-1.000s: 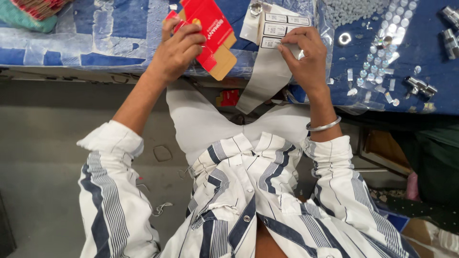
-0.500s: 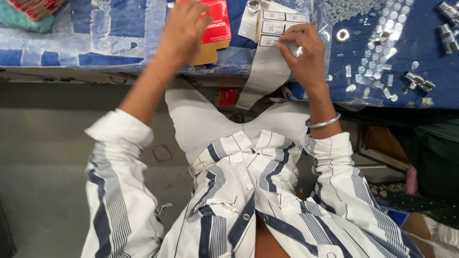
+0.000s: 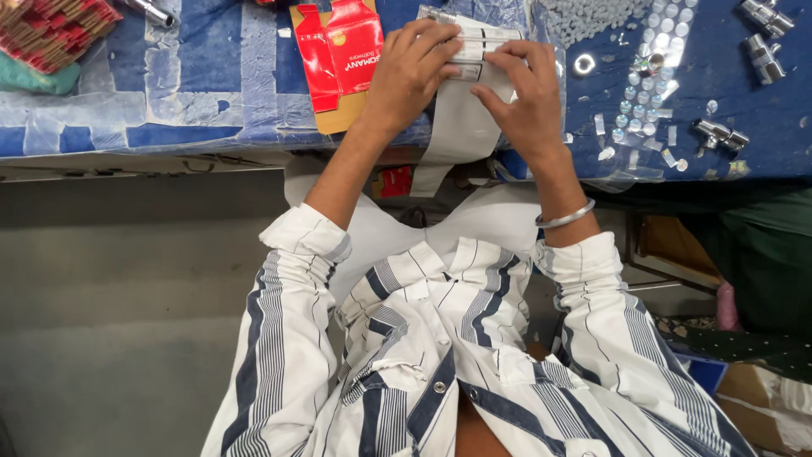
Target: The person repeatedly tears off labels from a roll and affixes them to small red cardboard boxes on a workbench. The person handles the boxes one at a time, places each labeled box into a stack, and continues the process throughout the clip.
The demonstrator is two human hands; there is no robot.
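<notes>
A strip of white sticker labels point(image 3: 474, 51) on grey backing paper is laid on the blue work table point(image 3: 169, 93), its tail hanging over the near edge. It is pressed at its upper left by the left hand point(image 3: 410, 72), fingers bent down onto it. It is touched from the right by the right hand point(image 3: 529, 97), fingertips curled together at a label; whether one is pinched cannot be told. A flattened red carton point(image 3: 338, 51) lies just left. Small metal fittings point(image 3: 719, 134) and clear discs point(image 3: 643, 89) are scattered to the right.
</notes>
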